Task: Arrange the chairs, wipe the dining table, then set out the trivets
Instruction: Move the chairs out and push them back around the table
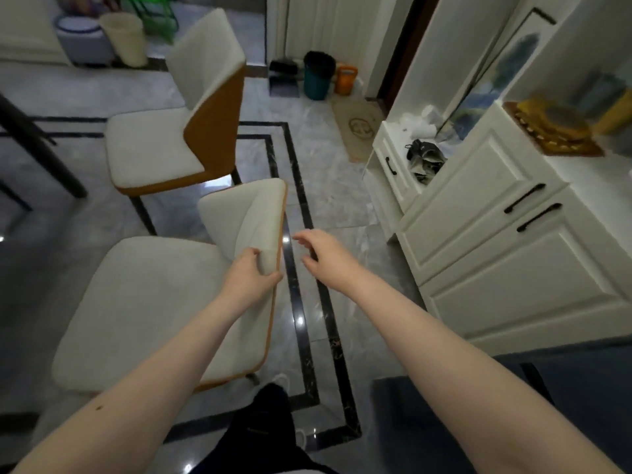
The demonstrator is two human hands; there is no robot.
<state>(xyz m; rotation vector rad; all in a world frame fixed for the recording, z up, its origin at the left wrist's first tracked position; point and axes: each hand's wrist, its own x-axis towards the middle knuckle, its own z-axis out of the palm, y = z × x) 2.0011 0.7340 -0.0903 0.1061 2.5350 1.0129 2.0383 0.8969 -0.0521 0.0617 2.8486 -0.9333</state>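
2 cream-cushioned, tan-shelled chairs stand upright on marble — near chair (147, 302), far chair (178, 131) beyond it.

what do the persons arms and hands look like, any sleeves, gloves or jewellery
Both forearms are bare as far as the frame shows: no sleeves, gloves, watch or bracelet. The left hand and right hand show no rings in this view. The left forearm carries one small dark mark near the frame's lower edge. Below the arms, dark clothing shows.
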